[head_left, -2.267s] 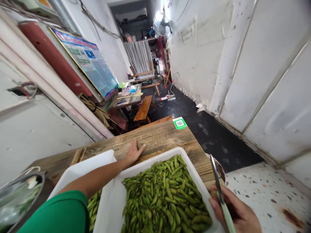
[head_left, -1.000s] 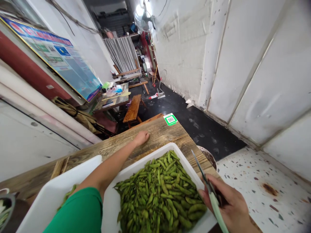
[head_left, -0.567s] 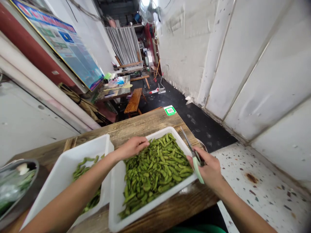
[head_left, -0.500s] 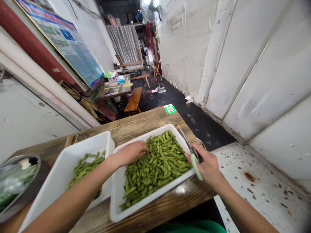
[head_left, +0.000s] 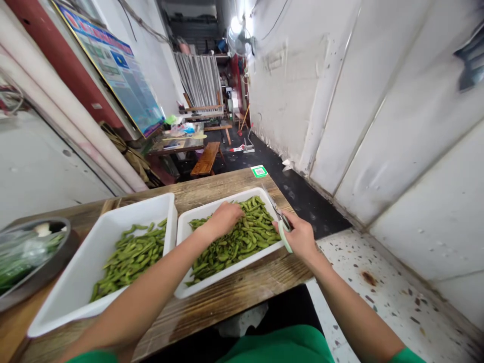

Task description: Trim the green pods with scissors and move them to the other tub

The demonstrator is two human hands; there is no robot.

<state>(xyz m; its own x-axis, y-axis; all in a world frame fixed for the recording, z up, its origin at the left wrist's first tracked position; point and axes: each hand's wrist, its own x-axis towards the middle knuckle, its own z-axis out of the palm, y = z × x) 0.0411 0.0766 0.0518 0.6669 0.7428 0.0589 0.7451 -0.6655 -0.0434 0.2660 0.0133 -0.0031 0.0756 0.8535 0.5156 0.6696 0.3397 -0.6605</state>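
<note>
Well, from where I stand, the left hand [head_left: 226,218] is low over the edamame pods [head_left: 227,254] in a white plastic tray [head_left: 185,289], its fingers curled and their tips in among the pods. Pods spread out from those fingers at one o'clock, at three and down towards six; whether the fingers are pinched on one or loose, I can't tell. Over at three o'clock from that hand, the right hand [head_left: 300,233] has its fingers wrapped round the pale green handles of the scissors [head_left: 283,237], blades aimed at eleven o'clock beside the tray's rim. Round at eight o'clock, a second white tray [head_left: 79,287] holds more pods, partly hidden by the left forearm [head_left: 159,285]. Beyond it, at nine, sits a metal bowl [head_left: 41,278] of bagged greens [head_left: 26,247]. Both trays stand on a wooden desk [head_left: 234,288], with a QR-code card [head_left: 259,172] near its far corner, between one and two o'clock.
</note>
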